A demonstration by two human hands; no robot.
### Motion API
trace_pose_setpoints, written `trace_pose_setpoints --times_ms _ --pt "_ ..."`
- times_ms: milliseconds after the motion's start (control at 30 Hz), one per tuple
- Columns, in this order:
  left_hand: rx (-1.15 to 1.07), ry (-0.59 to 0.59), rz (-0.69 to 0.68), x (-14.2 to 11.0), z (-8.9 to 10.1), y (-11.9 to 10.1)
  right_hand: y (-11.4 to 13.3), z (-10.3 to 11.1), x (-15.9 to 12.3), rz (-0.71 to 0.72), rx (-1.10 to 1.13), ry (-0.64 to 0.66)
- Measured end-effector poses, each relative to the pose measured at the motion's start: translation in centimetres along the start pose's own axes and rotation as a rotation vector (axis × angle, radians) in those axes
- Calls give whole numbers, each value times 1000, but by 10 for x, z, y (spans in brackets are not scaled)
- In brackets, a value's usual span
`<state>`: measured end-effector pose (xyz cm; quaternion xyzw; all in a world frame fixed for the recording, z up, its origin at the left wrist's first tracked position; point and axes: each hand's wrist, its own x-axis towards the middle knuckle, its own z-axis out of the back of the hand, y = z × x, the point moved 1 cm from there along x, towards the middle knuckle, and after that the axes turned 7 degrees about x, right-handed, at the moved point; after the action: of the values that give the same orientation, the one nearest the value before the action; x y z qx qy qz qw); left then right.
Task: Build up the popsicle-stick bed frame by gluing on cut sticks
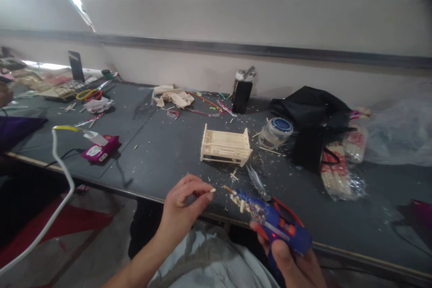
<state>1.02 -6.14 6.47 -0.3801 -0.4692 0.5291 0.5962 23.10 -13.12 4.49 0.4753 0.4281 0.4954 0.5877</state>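
Between thumb and forefinger, my left hand (189,200) pinches a short pale wooden stick piece (213,190). My right hand (290,258) is wrapped round a blue hot glue gun (270,216), whose tip points left toward that piece, a small gap apart. Bits of wood and dried glue cling to the gun's front, and a small red light glows on its side. Beyond both hands a small bed-like frame of wooden sticks (226,144) stands upright on the dark table. Pliers with red handles (258,183) lie just behind the gun, partly hidden by it.
A clear jar with a blue lid (276,132), a propped phone (242,97) and a black bag (310,108) stand at the back right. Plastic-wrapped sticks (337,173) lie right. A magenta power strip (101,148) and scissors (91,93) are left. Wood crumbs litter the table (162,148).
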Motion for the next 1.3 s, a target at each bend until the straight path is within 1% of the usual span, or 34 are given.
trace_pose_setpoints --times_ms 33,100,133,167,233,267,333,400,433,500,533,633,667,733,800,900,1000,1100,1200,1300 --pt "-79 1 80 0 0 1 -3 -1 5 97 -80 29" --pt "-248 5 244 -1 -2 2 -8 -6 19 309 -309 122" --pt "-321 7 307 -2 -2 2 -10 -10 27 377 -444 150" --pt "-380 14 350 -2 -3 1 -13 -15 34 418 -586 167" --pt "-463 30 382 -3 -5 -1 -17 -28 46 440 -825 187" --pt "-492 40 384 -3 -7 -3 -18 -35 50 435 -913 207" --pt "-540 59 384 -2 -9 -5 -19 -47 54 420 -1001 266" --pt "-583 70 387 -2 -11 -8 -20 -51 55 426 -972 332" --pt "-601 73 389 -1 -12 -9 -21 -49 55 437 -926 363" --pt "-631 72 396 0 -12 -11 -26 -37 54 462 -822 368" --pt "-641 71 401 1 -13 -12 -30 -28 54 473 -782 335" --pt "-633 75 411 4 -14 -12 -39 0 52 474 -739 144" --pt "-617 74 409 5 -16 -11 -41 6 50 458 -730 118" --pt "-582 75 396 8 -19 -8 -39 10 44 450 -715 127" --pt "-559 78 381 10 -23 -6 -32 1 36 497 -733 176" --pt "-533 72 355 12 -25 -1 -22 -24 31 577 -857 256" --pt "-480 63 330 13 -21 3 -22 -47 35 565 -1001 288" --pt "-404 23 311 13 -15 8 -31 -62 42 532 -1076 303" --pt "-349 -32 300 12 -10 14 -38 -64 43 526 -1002 291" --pt "-304 -69 303 11 -8 21 -34 -52 37 526 -731 185"
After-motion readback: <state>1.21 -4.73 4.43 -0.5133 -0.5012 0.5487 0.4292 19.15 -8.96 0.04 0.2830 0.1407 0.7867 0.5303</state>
